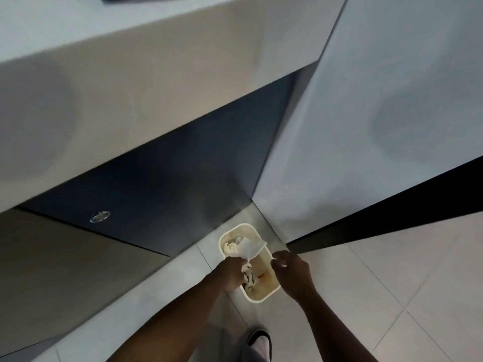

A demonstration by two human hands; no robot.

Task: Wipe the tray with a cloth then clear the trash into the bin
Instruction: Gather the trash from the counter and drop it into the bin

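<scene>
Judging from the cream oblong plastic bin (262, 293) — we're binning: left hand (231, 273) clutches crumpled white tissue trash (249, 248), right hand (292, 270) curled — contents unclear.

Both bare forearms reaching forward and down from the lower edge of the view, converging. Left hand (231, 273) with fingers curled, gripping crumpled white tissue (248, 253) at its fingertips. Right hand (292, 273) just beside it, back of the hand up, fingers loosely curled, apparently pinching a small white scrap.
</scene>
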